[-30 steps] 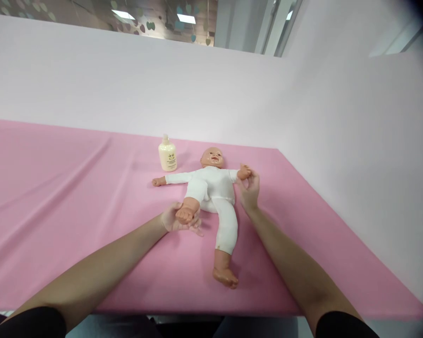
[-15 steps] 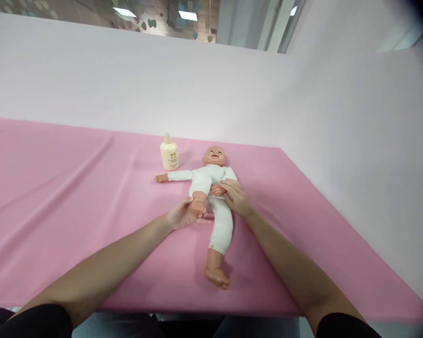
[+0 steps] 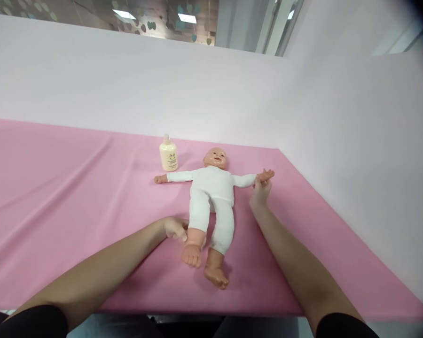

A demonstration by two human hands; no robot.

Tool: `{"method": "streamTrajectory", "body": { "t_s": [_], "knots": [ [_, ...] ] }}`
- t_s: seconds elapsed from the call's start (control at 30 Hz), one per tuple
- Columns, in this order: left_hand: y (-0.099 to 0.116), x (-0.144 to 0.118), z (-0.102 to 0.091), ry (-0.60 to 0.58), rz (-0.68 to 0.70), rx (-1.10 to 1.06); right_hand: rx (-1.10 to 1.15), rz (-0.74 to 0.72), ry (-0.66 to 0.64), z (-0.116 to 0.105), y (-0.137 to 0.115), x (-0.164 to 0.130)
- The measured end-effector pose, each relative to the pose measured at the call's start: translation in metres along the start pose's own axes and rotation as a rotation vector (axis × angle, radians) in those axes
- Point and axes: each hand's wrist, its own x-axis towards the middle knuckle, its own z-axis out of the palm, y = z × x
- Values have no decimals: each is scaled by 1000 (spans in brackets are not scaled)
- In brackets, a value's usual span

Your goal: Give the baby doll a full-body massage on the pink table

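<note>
A baby doll in a white bodysuit is laid on its back near the middle of the counter, limbs spread so each can be reached. The doll's lower leg is gripped by the left hand, fingers closed around it. The doll's outstretched wrist is pinched by the right hand, apparently to keep the arm straight. A cream lotion bottle stands just beside the doll's head. The counter is covered by a pink cloth; pale partition walls rise behind the doll.

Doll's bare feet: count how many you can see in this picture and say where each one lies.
2. One foot lies by the left hand, which grips that ankle; the other foot rests on the pink cloth nearer the table edge. None hidden.
</note>
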Motion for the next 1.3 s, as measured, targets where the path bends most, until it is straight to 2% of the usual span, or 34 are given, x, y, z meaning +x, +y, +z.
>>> {"method": "streamTrajectory", "body": {
  "t_s": [0.07,0.13,0.2,0.33,0.47,0.53,0.63,0.77,0.83,0.97,1.07,1.3],
  "knots": [
    [3,0,3,-155,-126,62,48,217,86,-7,11,7],
    [5,2,6,-244,-190,117,81,322,124,-12,20,11],
    [5,4,8,-233,-174,164,103,339,120,-15,25,14],
    [1,5,7,-115,-79,185,95,292,76,-14,25,14],
    [-3,1,-1,-241,-110,90,2,79,3,-8,12,9],
    [-5,0,-6,-234,-14,52,-19,-67,-42,-3,2,5],
    [-4,-1,-10,-144,166,7,-26,-191,-139,6,-12,-5],
    [5,2,-9,-107,222,-199,-118,-287,-314,14,-21,-21],
    [10,3,-6,-28,268,-315,-222,-373,-388,15,-22,-28],
    [14,6,-4,172,356,-452,-456,-639,-524,14,-23,-36],
    [13,8,-5,267,387,-507,-548,-767,-590,13,-24,-37],
    [11,12,-9,375,381,-529,-618,-911,-794,13,-23,-37]
  ]
}}
